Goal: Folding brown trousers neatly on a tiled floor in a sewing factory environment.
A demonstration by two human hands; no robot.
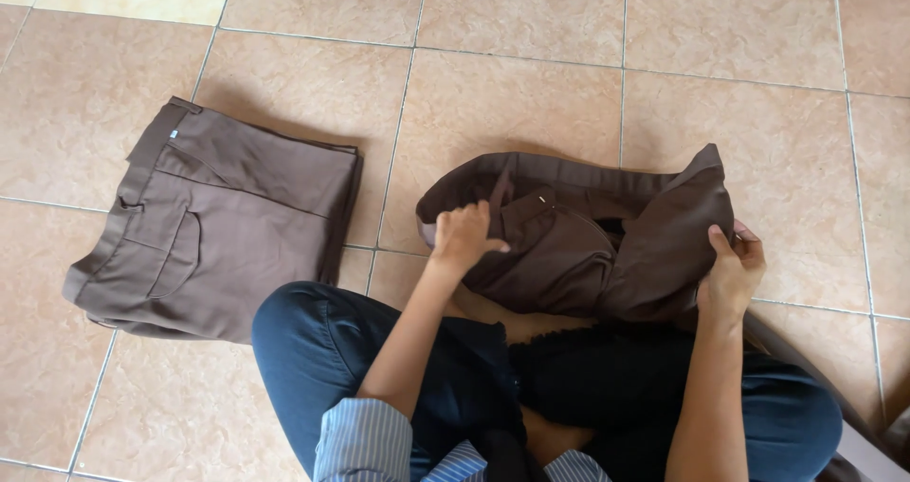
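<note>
Two brown garments lie before us on the tiled floor (531, 93); we sit cross-legged in dark blue trousers, striped cuffs at our forearms; our left hand (462, 237) has its fingers curled shut on the waistband edge of the crumpled brown trousers (569, 245), which are bunched on the floor just ahead of our knees; our right hand (730, 275) pinches a raised fold of the same cloth at its right end, thumb over the fabric; well apart to the left, the folded brown trousers (223, 221) lie flat, pocket upward.
</note>
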